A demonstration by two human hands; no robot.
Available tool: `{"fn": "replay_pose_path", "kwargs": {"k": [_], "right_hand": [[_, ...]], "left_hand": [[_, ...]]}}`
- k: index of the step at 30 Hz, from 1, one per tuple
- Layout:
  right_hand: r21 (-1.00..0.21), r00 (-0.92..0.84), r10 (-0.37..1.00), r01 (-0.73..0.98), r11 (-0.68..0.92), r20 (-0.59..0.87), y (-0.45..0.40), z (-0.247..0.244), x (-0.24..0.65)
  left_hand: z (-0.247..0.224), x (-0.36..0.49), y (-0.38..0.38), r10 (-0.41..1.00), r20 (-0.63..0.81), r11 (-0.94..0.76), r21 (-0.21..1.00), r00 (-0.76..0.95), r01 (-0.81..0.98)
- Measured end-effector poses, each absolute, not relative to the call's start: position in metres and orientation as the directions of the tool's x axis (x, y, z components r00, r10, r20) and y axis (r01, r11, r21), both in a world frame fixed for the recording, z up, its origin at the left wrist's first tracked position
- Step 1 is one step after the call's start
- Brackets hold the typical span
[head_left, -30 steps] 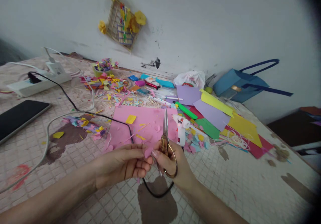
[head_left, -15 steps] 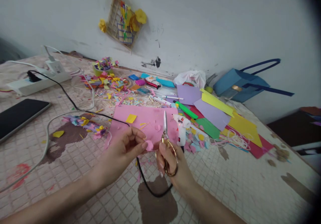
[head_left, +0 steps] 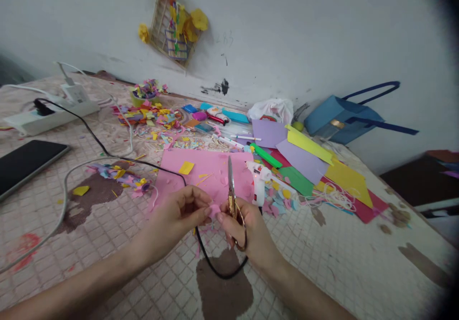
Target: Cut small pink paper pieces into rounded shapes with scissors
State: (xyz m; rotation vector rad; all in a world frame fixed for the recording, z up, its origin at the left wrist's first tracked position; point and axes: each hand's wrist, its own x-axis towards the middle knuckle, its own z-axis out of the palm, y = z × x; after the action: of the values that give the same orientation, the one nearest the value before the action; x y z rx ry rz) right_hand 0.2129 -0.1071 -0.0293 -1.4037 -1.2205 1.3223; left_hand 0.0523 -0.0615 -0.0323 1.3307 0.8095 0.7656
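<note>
Between the fingertips of my left hand (head_left: 186, 210) is a small pink paper piece (head_left: 214, 210), pinched at its left side. My right hand (head_left: 247, 226) has gold-handled scissors (head_left: 231, 186) hooked on its fingers, the blades closed and pointing away from me. The thumb and a finger of that hand also touch the right side of the paper piece. Beneath and beyond both hands lies a pink sheet (head_left: 210, 164) with a yellow paper square (head_left: 186, 168) and small scraps on it. A white glue gun (head_left: 258, 186) rests at its right edge.
A black cable (head_left: 224, 277) loops below my hands. On the left are a phone (head_left: 30, 164) and a power strip (head_left: 53, 116). Coloured sheets (head_left: 304, 160), white string (head_left: 337, 196) and a blue bag (head_left: 340, 119) stand right. Paper scraps (head_left: 150, 114) pile up at the back.
My right hand has turned and moved left, so its thumb and finger meet the pink paper piece. The scissors have swung slightly left with it. My left hand has barely moved.
</note>
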Motion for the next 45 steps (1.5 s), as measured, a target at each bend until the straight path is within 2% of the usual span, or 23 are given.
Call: {"fn": "replay_pose_path", "kwargs": {"k": [2, 4, 10, 13, 15, 19, 21, 27, 36, 45], "right_hand": [[-0.971, -0.060, 0.977, 0.139, -0.193, -0.202, -0.106, -0.026, 0.215], [-0.969, -0.096, 0.974, 0.160, -0.188, -0.205, -0.106, -0.025, 0.218], [-0.958, -0.149, 0.979, 0.270, -0.091, -0.136, -0.107, -0.028, 0.220], [-0.958, -0.133, 0.983, 0.272, -0.086, -0.127, -0.106, -0.029, 0.220], [-0.974, -0.089, 0.988, 0.201, -0.106, -0.125, -0.106, -0.030, 0.220], [-0.997, -0.069, 0.996, 0.053, -0.056, -0.060, -0.114, -0.032, 0.218], [-0.998, -0.123, 0.991, 0.043, -0.039, -0.044, -0.121, -0.034, 0.216], [-0.979, -0.195, 0.968, 0.155, -0.131, -0.160, -0.131, -0.050, 0.210], [-0.973, -0.201, 0.959, 0.150, -0.174, -0.202, -0.130, -0.062, 0.210], [-0.957, -0.154, 0.964, 0.229, -0.179, -0.217, -0.131, -0.056, 0.206]], "left_hand": [[-0.032, 0.051, -0.057, 0.791, -0.161, 0.199, 0.980, 0.590, 0.000], [-0.032, 0.050, -0.055, 0.740, -0.207, 0.227, 0.972, 0.640, 0.053], [-0.033, 0.045, -0.055, 0.732, -0.172, 0.007, 0.969, 0.659, 0.245], [-0.033, 0.044, -0.054, 0.732, -0.191, 0.011, 0.963, 0.654, 0.268], [-0.031, 0.044, -0.053, 0.728, -0.219, 0.100, 0.971, 0.650, 0.215], [-0.025, 0.047, -0.054, 0.810, -0.212, 0.264, 0.964, 0.546, -0.017], [-0.024, 0.048, -0.055, 0.850, -0.201, 0.293, 0.949, 0.488, -0.120], [-0.027, 0.049, -0.056, 0.909, -0.166, 0.299, 0.899, 0.383, -0.319], [-0.025, 0.051, -0.056, 0.915, -0.157, 0.303, 0.875, 0.372, -0.376], [-0.026, 0.053, -0.058, 0.931, -0.157, 0.288, 0.871, 0.330, -0.397]]}}
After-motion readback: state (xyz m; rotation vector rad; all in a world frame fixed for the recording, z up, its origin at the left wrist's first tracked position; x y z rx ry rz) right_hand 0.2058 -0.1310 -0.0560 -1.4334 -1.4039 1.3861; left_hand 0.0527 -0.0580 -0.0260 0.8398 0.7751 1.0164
